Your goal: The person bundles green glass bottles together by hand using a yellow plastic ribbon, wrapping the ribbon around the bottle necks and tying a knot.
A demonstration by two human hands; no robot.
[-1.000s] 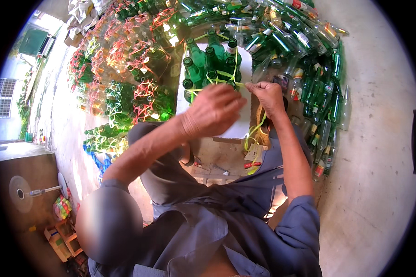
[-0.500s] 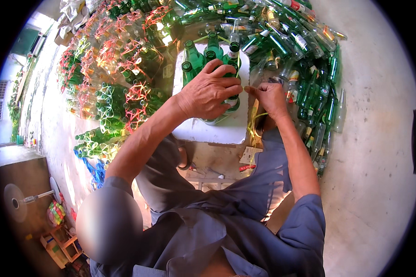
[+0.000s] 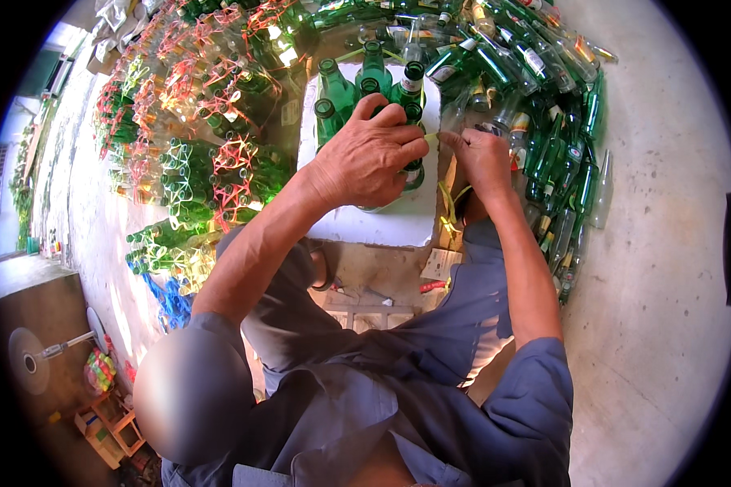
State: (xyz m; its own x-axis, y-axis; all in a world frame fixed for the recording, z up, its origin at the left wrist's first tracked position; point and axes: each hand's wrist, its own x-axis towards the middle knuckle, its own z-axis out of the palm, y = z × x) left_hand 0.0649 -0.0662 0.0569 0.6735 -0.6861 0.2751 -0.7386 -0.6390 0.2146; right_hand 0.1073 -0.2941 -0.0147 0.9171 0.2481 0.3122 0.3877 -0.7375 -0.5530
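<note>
Head view: green glass bottles [image 3: 338,86] stand grouped on a flat white board [image 3: 382,232], my left hand [image 3: 369,156] curled over them, grip hidden; beside the board's right edge my right hand [image 3: 484,156] pinches yellow-green plastic strap [image 3: 432,138], apparently not yet fastened.

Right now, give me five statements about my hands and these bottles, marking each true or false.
1. The left hand is over green bottles. True.
2. The board under those bottles is black. False: it is white.
3. The right hand pinches a yellow strap. True.
4. The loose bottles heaped at right stand upright. False: most lie down.
5. Both hands are bare. True.
</note>
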